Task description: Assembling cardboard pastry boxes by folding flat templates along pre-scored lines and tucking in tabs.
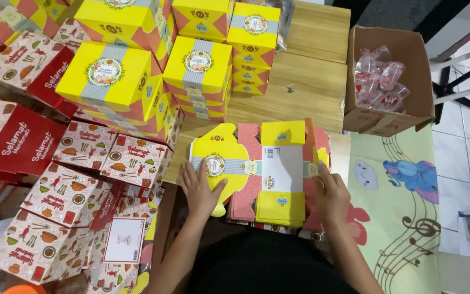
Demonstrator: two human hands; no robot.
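Lying flat under both hands [202, 190]: unfolded carton [262, 169]; yellow w/ pink.

Red boxes [12, 136] cropped left

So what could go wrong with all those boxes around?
The left hand and right hand press a flat yellow box blank lying on a stack of blanks; the stack might slide. The tall pile of folded yellow boxes close behind could topple if bumped.
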